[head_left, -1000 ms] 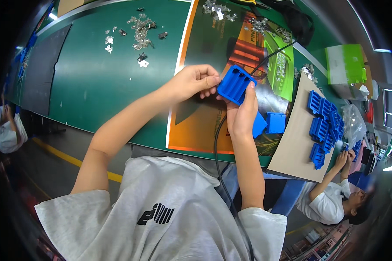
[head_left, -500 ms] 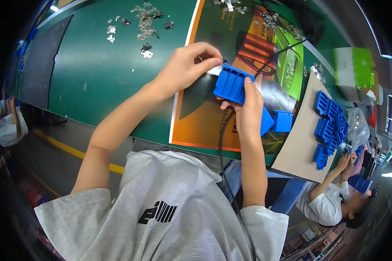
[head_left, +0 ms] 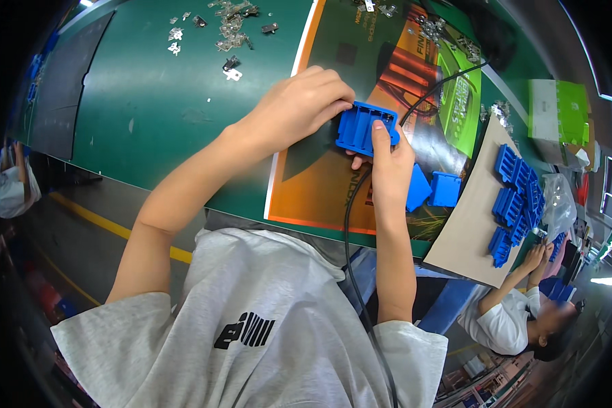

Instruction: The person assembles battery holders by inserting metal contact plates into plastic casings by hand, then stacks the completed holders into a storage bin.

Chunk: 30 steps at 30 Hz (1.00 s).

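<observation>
Right fingers (head_left: 381,137) grip the blue case (head_left: 355,129); left fingers (head_left: 337,108), grip unclear, touch its upper-left corner.

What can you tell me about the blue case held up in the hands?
The blue case is a shallow, open-faced box, apparently plastic, with long parallel slots and a dark part near its far right corner. It is held above the printed sheet, open face toward the camera. The right hand grips its right side, partly covering the slots; the left hand is at its far left corner.

clips (head_left: 232,27) left, on table (head_left: 136,109) | tray (head_left: 355,129) in right hand (head_left: 391,160) | other trays (head_left: 508,204) right, on board (head_left: 462,234), bag (head_left: 558,204) perhaps touching
</observation>
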Each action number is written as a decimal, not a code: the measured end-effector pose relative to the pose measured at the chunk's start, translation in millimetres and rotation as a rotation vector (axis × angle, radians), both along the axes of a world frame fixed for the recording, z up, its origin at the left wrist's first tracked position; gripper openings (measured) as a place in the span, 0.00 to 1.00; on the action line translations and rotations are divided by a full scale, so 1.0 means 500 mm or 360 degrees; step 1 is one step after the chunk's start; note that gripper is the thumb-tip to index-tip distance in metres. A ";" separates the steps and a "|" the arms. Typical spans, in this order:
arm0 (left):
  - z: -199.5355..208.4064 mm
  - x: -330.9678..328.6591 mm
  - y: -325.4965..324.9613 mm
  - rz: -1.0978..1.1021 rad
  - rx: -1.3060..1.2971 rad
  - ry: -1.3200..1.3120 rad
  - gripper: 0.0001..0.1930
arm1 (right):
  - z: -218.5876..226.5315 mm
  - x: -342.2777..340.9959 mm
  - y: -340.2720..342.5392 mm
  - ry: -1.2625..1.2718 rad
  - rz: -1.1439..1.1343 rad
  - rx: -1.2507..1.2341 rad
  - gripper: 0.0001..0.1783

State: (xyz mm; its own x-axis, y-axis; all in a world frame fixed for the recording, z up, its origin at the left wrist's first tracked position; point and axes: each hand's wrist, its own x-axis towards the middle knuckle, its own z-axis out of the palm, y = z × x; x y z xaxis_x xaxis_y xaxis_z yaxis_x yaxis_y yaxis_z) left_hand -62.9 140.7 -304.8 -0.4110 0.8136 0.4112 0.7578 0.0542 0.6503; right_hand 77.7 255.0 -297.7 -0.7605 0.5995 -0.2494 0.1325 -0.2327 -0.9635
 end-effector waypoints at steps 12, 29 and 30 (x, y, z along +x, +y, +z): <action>-0.010 0.014 -0.010 0.0110 -0.0070 -0.0082 0.06 | -0.016 0.006 -0.006 -0.0309 -0.0030 0.0257 0.19; 0.014 0.021 0.018 -0.0028 -0.0179 -0.0428 0.04 | -0.003 0.019 0.015 0.0050 -0.0003 0.0010 0.15; 0.011 0.019 0.017 -0.0025 -0.0176 -0.0426 0.04 | -0.004 0.019 0.013 0.0053 0.0000 0.0013 0.15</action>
